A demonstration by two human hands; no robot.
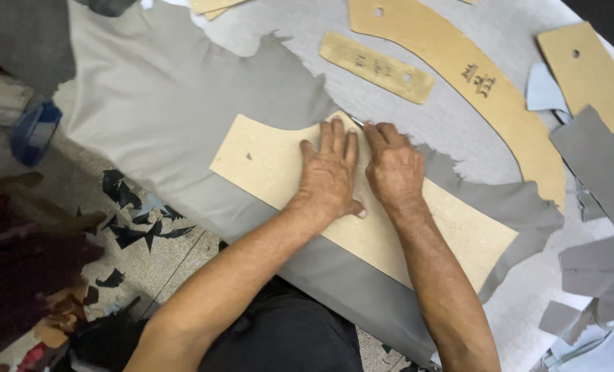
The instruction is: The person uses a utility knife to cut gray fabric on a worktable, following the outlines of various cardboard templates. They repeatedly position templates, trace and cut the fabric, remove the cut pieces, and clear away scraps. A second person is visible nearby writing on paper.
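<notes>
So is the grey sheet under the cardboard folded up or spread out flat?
Spread out flat. The grey sheet lies open across the table, its near edge hanging over, with the cardboard pattern pressed on it by the left hand.

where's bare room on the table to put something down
Free: the grey hide left of the cardboard pattern, and bare table between the small strip template and the curved template. Crowded: right edge, scraps; both hands press the pattern.
</notes>
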